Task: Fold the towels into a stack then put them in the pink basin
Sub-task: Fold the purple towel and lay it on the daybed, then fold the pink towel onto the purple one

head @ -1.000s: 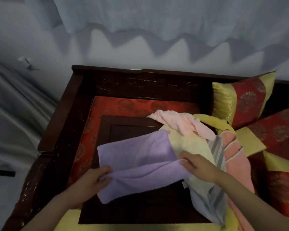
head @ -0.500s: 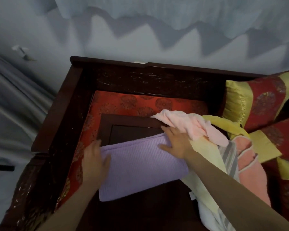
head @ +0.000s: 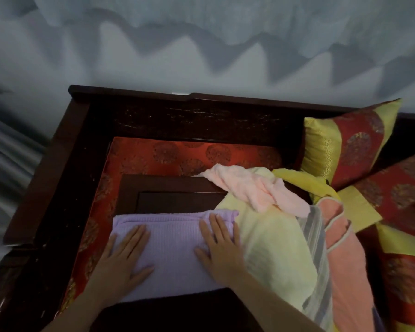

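Left hand [head: 124, 257] and right hand [head: 219, 248], fingers flat and spread, press the folded lilac towel [head: 173, 250] on the dark wooden tray table [head: 168, 190]; 4 unfolded towels [head: 273, 238] lie just beside.

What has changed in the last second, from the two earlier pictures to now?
The purple towel was folded over, away from the person. A second ago the left hand and right hand gripped its sides; they laid it toward the far edge and let go. Now both lie flat, pressing on it. The heap of unfolded towels at the right stayed put.
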The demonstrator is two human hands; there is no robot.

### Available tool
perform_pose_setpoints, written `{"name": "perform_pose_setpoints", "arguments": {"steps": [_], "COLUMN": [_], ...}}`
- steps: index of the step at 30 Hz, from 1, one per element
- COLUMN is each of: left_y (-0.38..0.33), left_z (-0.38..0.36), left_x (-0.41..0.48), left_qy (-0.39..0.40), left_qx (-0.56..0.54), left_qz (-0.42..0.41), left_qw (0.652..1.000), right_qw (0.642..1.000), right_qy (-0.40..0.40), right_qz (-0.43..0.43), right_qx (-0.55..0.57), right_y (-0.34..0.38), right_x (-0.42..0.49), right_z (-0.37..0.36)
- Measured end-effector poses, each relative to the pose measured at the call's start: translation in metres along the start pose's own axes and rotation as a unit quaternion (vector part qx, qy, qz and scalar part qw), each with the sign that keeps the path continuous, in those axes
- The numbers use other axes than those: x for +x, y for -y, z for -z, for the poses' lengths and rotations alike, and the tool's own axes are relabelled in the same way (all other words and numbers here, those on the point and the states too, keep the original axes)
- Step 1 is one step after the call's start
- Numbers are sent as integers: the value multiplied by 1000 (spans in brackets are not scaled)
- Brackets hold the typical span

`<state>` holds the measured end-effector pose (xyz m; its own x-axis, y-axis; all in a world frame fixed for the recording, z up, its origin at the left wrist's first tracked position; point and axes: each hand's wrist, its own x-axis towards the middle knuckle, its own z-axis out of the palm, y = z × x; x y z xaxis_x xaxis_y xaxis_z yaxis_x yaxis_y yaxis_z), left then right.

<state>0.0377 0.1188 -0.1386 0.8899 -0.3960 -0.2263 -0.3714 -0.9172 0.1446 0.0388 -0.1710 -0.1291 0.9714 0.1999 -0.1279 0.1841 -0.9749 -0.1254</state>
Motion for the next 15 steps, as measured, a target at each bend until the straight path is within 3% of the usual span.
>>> {"name": "perform_pose_setpoints", "arguments": {"steps": [2, 5, 7, 9, 11, 13, 15], "left_y": [1, -9, -22, -49, -80, -109, -135], "left_z": [2, 8, 15, 30, 46, 68, 89], "left_x": [1, 10, 26, 44, 65, 90, 117], "left_qy": [-3, -16, -23, -42, -67, -32, 7], "left_qx": [-9, -52, -87, -187, -345, -496, -604], "left_qz": [0, 5, 0, 12, 71, 145, 203], "left_qw": [1000, 998, 996, 981, 934, 855, 770], "right_qw": [997, 971, 958, 952, 952, 930, 904], "right_qy": [-64, -180, -167, -73, -31, -63, -96], "right_qz": [-26, -148, -233, -295, -296, -256, -205], "right_qx": [18, 44, 29, 14, 70, 257, 363], "right_y": [-9, -49, -84, -112, -130, -137, -133], "right_x": [16, 47, 66, 81, 90, 92, 86], "right_z": [20, 61, 84, 98, 111, 132, 159]}}
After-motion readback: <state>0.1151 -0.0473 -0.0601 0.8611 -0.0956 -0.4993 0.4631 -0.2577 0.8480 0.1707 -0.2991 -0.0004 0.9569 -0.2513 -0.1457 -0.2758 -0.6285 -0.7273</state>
